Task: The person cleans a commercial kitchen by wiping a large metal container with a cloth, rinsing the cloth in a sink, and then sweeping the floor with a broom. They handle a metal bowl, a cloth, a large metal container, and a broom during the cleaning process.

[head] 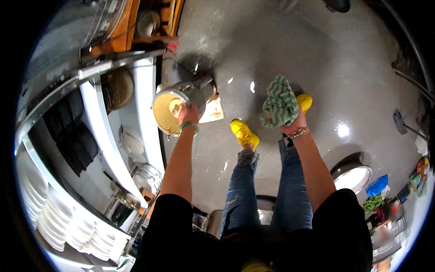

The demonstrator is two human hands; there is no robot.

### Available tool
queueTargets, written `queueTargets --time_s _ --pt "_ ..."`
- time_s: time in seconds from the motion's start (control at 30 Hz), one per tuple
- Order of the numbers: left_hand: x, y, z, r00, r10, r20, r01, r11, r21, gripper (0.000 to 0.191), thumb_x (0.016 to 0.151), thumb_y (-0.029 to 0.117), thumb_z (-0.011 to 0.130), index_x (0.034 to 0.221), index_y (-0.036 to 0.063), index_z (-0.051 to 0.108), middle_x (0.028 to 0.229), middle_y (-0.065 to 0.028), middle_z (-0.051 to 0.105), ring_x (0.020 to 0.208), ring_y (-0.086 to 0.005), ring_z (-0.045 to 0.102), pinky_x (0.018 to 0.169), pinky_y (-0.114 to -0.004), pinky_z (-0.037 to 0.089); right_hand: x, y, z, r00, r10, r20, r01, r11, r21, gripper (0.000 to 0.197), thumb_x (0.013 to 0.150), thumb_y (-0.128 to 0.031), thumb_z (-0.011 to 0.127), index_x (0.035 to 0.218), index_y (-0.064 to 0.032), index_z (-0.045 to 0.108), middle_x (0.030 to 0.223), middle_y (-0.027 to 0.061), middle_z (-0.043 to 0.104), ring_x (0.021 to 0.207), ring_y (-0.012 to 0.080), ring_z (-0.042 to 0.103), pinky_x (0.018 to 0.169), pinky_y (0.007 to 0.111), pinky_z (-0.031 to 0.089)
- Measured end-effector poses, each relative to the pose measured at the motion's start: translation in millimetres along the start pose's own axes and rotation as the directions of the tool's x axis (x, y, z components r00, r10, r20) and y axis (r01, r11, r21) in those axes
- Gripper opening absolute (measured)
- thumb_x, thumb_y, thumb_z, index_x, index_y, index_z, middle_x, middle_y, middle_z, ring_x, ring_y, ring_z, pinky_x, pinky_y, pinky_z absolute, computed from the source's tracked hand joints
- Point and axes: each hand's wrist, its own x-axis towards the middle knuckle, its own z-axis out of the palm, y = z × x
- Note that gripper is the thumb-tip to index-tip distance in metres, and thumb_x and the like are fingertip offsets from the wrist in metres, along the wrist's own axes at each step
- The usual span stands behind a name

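Observation:
My left hand [189,115] reaches forward and curls its fingers at the raised centre of a round metal-rimmed vessel [162,114] with a yellowish face. The vessel stands low beside the shelving, and its steel side shows behind my hand. A light, stained piece of sheet or board [213,110] lies on the floor against it. In my right hand [296,123] is a bunched towel [280,102] with green and pale stripes, held above the floor near my right shoe. The fingers under the towel are mostly hidden.
White plates [57,217] stand stacked on shelving [102,132] at left, with black containers [73,136] above. A metal basin [353,176] is on the floor at right, near a blue bag [377,185] and leafy greens [372,204]. People [384,224] are at lower right. A brush [399,122] lies farther out.

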Motion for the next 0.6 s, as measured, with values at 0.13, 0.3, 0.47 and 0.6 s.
queueTargets --time_s 0.13,0.3,0.47,0.6 --pt "-38 51 -7 0.910 0.233 0.342 -0.318 0.923 0.216 0.033 0.083 0.029 0.044 0.094 -0.0007 0.054 0.102 -0.0224 0.057 0.096 -0.0376 0.054 0.079 -0.043 0.045 -70 -76 31 0.999 -0.052 -0.003 0.052 0.999 -0.013 0.036 0.083 -0.025 0.050 0.113 -0.0055 0.051 0.114 0.0109 0.054 0.104 0.0268 0.050 0.092 0.041 0.038" --pt "-110 54 1 0.808 0.391 0.441 -0.515 0.832 0.206 0.038 0.083 0.031 0.043 0.095 -0.0032 0.056 0.099 -0.0217 0.058 0.092 -0.0339 0.055 0.081 -0.041 0.045 -140 -132 56 0.960 -0.259 -0.103 0.247 0.962 -0.114 0.042 0.083 -0.018 0.045 0.122 -0.0023 0.041 0.117 0.0129 0.051 0.106 0.0267 0.050 0.092 0.041 0.039" --pt "-132 101 -21 0.852 0.158 0.499 -0.167 0.986 -0.027 0.035 0.075 0.029 0.053 0.083 -0.0051 0.055 0.088 -0.0252 0.059 0.088 -0.0389 0.056 0.077 -0.043 0.045 -223 -218 112 0.892 -0.453 -0.004 0.421 0.833 -0.360 0.040 0.082 -0.006 0.043 0.122 -0.0026 0.041 0.109 0.0061 0.054 0.099 0.0173 0.052 0.085 0.031 0.043" --pt "-133 130 -63 0.858 0.121 0.500 -0.154 0.988 0.025 0.035 0.073 0.028 0.056 0.087 -0.0051 0.056 0.088 -0.0253 0.059 0.087 -0.0396 0.056 0.075 -0.044 0.045 -266 -288 148 0.768 -0.634 0.086 0.591 0.651 -0.477 0.039 0.082 -0.004 0.043 0.120 0.0009 0.041 0.108 0.0071 0.054 0.098 0.0171 0.052 0.084 0.030 0.043"
